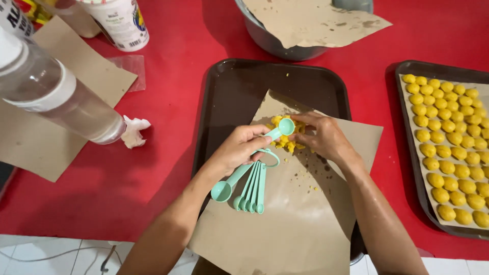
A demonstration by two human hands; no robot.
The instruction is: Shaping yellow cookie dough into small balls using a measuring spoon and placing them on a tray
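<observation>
A home kitchen: measuring spoons (249, 191), a mixing bowl (277, 43) and a tray (407, 71) of dough balls (451, 153).

The measuring spoons (249, 186) were mint green; the dough (285, 140) and the dough balls (451, 147) bright yellow; the trays (229, 97) dark brown; the paper (290, 214) tan; the table (173, 117) red.
</observation>
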